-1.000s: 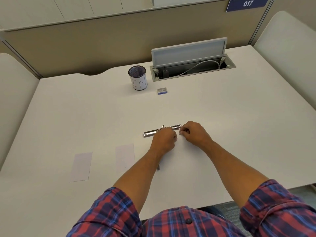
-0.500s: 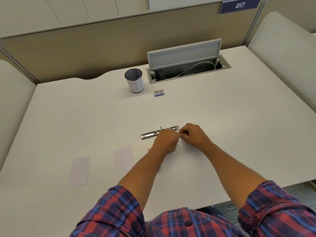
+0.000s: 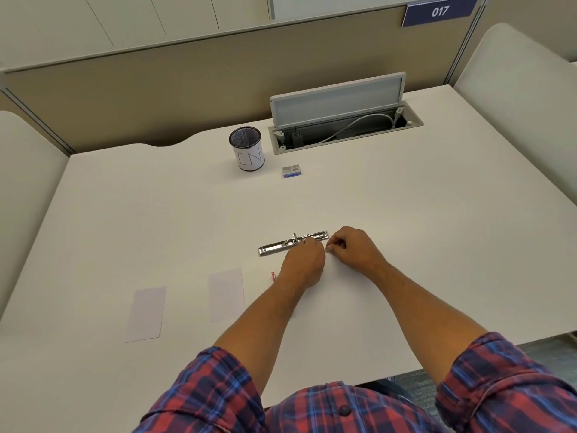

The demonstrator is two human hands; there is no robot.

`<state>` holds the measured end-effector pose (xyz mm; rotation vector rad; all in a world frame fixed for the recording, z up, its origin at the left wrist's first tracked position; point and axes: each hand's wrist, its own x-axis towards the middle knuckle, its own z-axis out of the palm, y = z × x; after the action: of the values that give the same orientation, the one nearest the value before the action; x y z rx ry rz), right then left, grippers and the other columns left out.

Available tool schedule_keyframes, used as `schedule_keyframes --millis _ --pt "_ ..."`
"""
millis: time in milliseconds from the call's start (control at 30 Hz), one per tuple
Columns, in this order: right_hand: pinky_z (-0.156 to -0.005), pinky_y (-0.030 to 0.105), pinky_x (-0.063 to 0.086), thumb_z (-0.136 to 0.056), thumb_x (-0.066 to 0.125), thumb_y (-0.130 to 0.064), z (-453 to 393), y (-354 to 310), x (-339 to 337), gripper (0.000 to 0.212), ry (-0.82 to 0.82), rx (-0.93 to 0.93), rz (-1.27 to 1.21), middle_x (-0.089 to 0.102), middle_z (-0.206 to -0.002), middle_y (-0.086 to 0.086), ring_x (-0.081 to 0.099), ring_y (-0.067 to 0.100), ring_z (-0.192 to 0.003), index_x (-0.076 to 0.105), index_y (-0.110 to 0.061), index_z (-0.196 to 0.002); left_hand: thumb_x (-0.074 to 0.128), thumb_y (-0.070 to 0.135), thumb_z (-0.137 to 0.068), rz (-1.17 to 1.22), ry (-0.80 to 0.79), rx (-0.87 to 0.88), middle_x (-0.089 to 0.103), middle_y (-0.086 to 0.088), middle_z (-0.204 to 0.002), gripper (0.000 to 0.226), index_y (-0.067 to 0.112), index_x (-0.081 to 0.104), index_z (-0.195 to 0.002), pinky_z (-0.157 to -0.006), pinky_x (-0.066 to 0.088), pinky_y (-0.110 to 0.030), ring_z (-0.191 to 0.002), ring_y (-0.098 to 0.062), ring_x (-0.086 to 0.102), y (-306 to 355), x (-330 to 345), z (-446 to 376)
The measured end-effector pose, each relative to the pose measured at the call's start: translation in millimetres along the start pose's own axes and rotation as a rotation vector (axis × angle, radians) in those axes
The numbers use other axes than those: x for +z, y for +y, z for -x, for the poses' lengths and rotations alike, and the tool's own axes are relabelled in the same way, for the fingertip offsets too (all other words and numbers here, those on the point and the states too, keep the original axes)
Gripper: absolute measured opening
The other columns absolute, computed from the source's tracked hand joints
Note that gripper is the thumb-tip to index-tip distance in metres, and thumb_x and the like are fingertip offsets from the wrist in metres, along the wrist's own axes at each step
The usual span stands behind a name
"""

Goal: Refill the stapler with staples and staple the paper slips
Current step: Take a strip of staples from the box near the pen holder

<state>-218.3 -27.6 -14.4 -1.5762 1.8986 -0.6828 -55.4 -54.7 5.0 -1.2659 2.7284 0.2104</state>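
The left hand (image 3: 304,263) covers the near side of the opened metal stapler (image 3: 292,244) where it lies flat near the middle of the surface (image 3: 437,232), so whether its fingers touch the rail cannot be told. The right hand (image 3: 354,250) is curled just beside the stapler's right end; anything pinched in its fingertips is too small to make out. A small red thing (image 3: 273,276) peeps from behind the left wrist, mostly hidden. The print on the little staple box (image 3: 291,170) near the far edge is too fine to read. The surface's left and right sides run out of the picture.
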Motion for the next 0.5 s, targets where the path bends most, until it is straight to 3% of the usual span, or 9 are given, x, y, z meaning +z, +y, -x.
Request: schedule_keyframes --millis 167,300,367,500 --pt "-0.07 0.018 0.049 -0.085 0.075 -0.014 -3.6 -12.4 -6.4 0.005 0.114 -0.023 -0.151 0.071 -0.085 -0.009 0.064 0.003 -0.075 0.075 -0.019 -0.084 0.044 0.011 -0.097 0.19 0.186 -0.017 0.054 -0.017 -0.111 0.019 0.002 0.052 -0.112 -0.061 0.033 -0.04 -0.086 -0.039 0.06 -9.7 -16.4 -0.4" --pt "-0.073 0.02 0.054 -0.083 0.076 -0.016 -26.0 -40.7 -18.3 0.002 0.215 0.0 -0.289 0.076 -0.08 -0.007 0.07 0.01 -0.076 0.078 -0.017 -0.084 0.054 0.018 -0.094 0.409 0.404 -0.126 0.056 -0.015 -0.101 0.016 0.003 0.055 -0.1 -0.072 0.046 -0.047 -0.084 -0.035 0.057 -40.4 -55.6 -14.9" --pt "-0.073 0.023 0.056 -0.084 0.075 -0.018 -43.4 -58.3 -23.8 0.003 0.216 -0.003 -0.31 0.075 -0.076 -0.007 0.072 0.013 -0.075 0.078 -0.017 -0.084 0.058 0.02 -0.092 0.49 0.48 -0.201 0.058 -0.01 -0.097 0.014 0.006 0.056 -0.094 -0.074 0.047 -0.043 -0.085 -0.028 0.056 -58.5 -74.7 -25.5" --pt "-0.072 0.027 0.059 -0.086 0.074 -0.021 -86.4 -95.2 -29.9 0.008 0.204 -0.054 -0.286 0.076 -0.076 -0.003 0.072 0.012 -0.072 0.077 -0.014 -0.087 0.058 0.022 -0.09 0.545 0.512 -0.337 0.056 -0.002 -0.082 0.013 0.011 0.055 -0.085 -0.061 0.043 -0.033 -0.074 -0.019 0.053 -93.5 -103.9 -50.5"
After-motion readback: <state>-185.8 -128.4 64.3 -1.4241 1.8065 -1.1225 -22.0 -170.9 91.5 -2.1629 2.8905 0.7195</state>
